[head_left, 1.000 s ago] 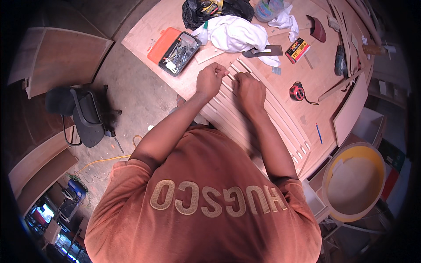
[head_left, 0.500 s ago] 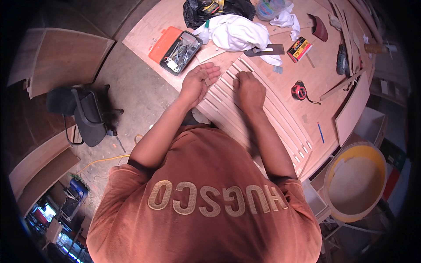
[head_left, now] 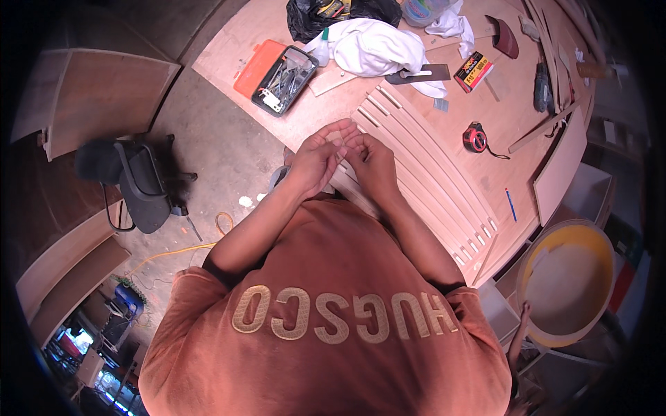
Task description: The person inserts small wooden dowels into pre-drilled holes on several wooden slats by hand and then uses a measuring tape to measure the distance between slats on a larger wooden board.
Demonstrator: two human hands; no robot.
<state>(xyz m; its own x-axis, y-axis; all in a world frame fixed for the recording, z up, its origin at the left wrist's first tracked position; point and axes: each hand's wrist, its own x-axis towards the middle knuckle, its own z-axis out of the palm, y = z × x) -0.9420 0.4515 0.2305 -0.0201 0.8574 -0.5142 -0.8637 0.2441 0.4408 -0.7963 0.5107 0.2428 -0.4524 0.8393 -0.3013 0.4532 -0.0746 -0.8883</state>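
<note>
My left hand (head_left: pixel 316 161) is closed on a small tan flat piece (head_left: pixel 335 137), whose exact kind I cannot make out. Close against it, my right hand (head_left: pixel 372 161) has its fingers pinched together by the left thumb; what they grip, if anything, is hidden. Both hands are over the near left side of a row of long wooden strips (head_left: pixel 431 182). These strips lie side by side on the table, with narrowed pale ends showing at both ends of the row.
On the wooden table (head_left: pixel 239 38) are an orange-lidded box of hardware (head_left: pixel 288 80), white cloth (head_left: pixel 364 48), a yellow-red box (head_left: pixel 474 71), a tape measure (head_left: pixel 476 139), a pencil (head_left: pixel 510 204) and a drill-like tool (head_left: pixel 542 90). An office chair (head_left: pixel 139 180) stands left; a yellow-rimmed round tub (head_left: pixel 565 284) right.
My right hand has left the strips, moving left and toward me to meet my left hand. The left hand has come slightly nearer and to the right, still holding the small piece.
</note>
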